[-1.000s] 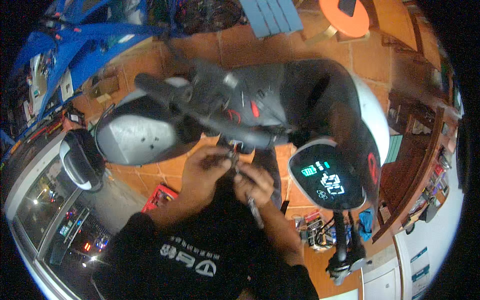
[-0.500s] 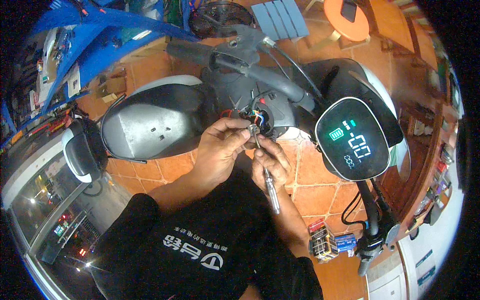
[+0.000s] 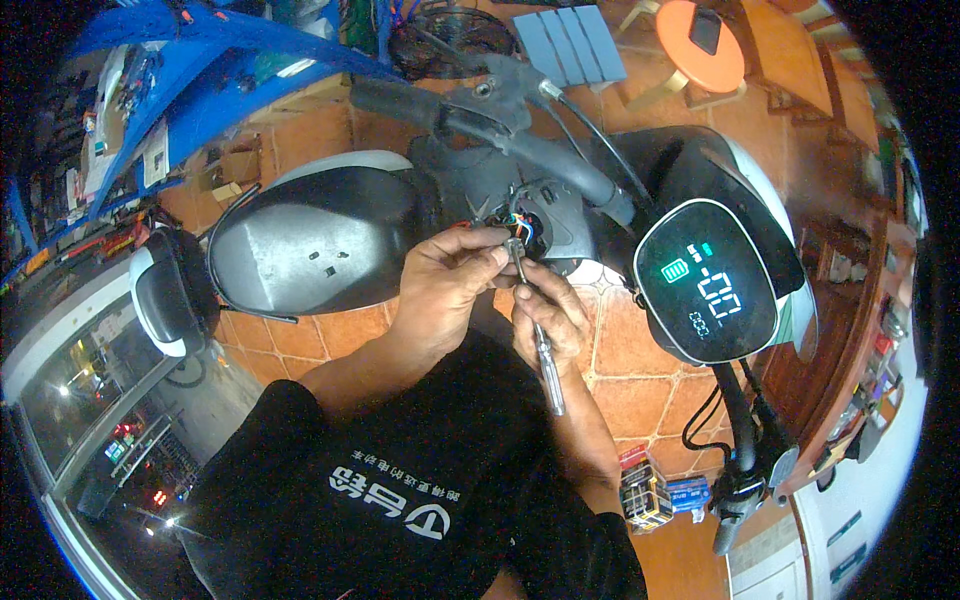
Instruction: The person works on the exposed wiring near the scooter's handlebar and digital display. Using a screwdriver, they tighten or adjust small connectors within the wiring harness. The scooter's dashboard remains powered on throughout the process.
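Observation:
My left hand [image 3: 450, 275] pinches a small pale part [image 3: 515, 249] between thumb and fingertips; its exact kind I cannot make out. A screwdriver with a clear handle [image 3: 550, 375] is gripped by the fingers of my right hand [image 3: 555, 312]. Its shaft runs up to that small part, the handle pointing back toward me. Just beyond my fingertips, thin coloured wires [image 3: 522, 224] come out of an opening in the dark body of an electric scooter [image 3: 565, 225]. My left fingers cover part of that opening.
To the left lies the scooter's black seat [image 3: 310, 240]; on the right its lit display [image 3: 708, 280]. A handlebar [image 3: 540, 160] crosses beyond my hands. Small boxes [image 3: 648, 495] sit at lower right. Farther off are an orange stool [image 3: 690, 70] with a phone and a blue slatted panel [image 3: 570, 45].
The view has shifted slightly. Both hands stay together at the small part, and the screwdriver's handle has moved a little up and right in the picture.

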A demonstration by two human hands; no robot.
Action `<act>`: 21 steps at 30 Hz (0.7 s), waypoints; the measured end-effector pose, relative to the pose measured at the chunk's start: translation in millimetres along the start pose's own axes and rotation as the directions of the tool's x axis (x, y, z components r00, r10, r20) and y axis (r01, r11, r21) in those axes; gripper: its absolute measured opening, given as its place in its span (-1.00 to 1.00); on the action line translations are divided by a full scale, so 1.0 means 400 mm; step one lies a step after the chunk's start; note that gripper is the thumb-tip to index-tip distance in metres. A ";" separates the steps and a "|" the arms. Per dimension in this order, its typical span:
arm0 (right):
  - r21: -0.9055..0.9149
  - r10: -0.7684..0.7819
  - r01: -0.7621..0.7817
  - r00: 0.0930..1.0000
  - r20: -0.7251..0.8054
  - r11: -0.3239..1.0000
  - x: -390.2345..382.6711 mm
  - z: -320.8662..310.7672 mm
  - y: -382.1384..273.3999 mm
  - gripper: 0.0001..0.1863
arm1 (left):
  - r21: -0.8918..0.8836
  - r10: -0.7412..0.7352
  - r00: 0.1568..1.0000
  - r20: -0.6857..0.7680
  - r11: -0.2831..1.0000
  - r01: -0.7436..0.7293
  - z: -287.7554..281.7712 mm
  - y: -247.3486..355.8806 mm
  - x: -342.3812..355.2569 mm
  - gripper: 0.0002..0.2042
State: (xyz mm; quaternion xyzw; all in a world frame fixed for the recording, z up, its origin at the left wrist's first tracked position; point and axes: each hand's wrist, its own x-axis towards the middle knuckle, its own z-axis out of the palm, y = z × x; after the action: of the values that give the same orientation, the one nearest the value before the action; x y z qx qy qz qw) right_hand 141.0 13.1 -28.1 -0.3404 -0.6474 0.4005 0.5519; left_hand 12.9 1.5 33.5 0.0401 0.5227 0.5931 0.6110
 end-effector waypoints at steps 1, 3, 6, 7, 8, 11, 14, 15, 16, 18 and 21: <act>-0.004 0.008 -0.008 1.000 0.002 1.000 0.002 0.002 -0.003 -0.75 | -0.013 0.004 1.000 -0.014 1.000 -0.004 0.003 0.001 0.000 -0.84; -0.016 0.014 -0.014 1.000 0.013 1.000 0.008 0.004 -0.009 -0.77 | -0.038 0.013 0.999 -0.045 0.999 -0.015 0.008 0.006 0.000 -0.84; -0.026 0.008 -0.007 1.000 0.027 1.000 0.012 0.009 -0.012 -0.80 | -0.053 0.017 0.999 -0.047 0.998 -0.020 0.001 0.009 -0.004 -0.84; -0.022 0.003 -0.003 1.000 0.024 1.000 0.007 0.012 -0.010 -0.81 | -0.038 0.015 0.998 -0.056 0.999 -0.017 0.000 0.010 -0.005 -0.84; -0.018 -0.002 0.002 1.000 0.018 1.000 0.001 0.016 -0.007 -0.82 | -0.021 0.012 0.998 -0.063 1.000 -0.014 -0.001 0.012 -0.006 -0.84; 0.090 0.267 -0.270 0.963 0.046 0.959 -0.027 0.014 -0.017 -0.85 | 0.078 0.018 0.998 -0.065 0.997 -0.012 -0.011 0.014 -0.010 -0.82; 0.034 0.066 -0.067 0.998 0.022 0.997 -0.036 0.012 0.012 -0.90 | 0.110 0.023 1.000 -0.007 0.994 -0.022 -0.005 0.013 -0.002 -0.79; 0.010 -0.036 0.035 0.999 0.019 0.999 -0.042 0.010 0.026 -0.92 | 0.140 0.022 0.997 -0.069 0.990 -0.012 -0.006 0.012 -0.005 -0.80; 0.083 0.103 -0.112 0.989 0.106 0.990 -0.021 -0.004 -0.002 -0.92 | 0.170 0.024 0.991 -0.132 0.985 -0.001 -0.010 0.007 -0.008 -0.80; 0.065 -0.009 0.001 0.993 0.117 0.998 -0.005 -0.008 -0.003 -0.75 | 0.155 0.027 0.991 -0.129 0.988 -0.006 0.002 0.026 -0.017 -0.81; 0.036 -0.075 0.072 0.991 0.108 0.997 0.015 -0.006 -0.010 -0.67 | 0.109 0.042 0.996 -0.081 0.993 -0.033 0.008 0.033 -0.021 -0.85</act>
State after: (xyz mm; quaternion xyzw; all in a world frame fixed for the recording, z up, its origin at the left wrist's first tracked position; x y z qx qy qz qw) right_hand 142.5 16.8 -21.7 -0.2850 -0.6823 0.4083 0.5352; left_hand 8.1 0.8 48.6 0.0582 0.5780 0.5767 0.5744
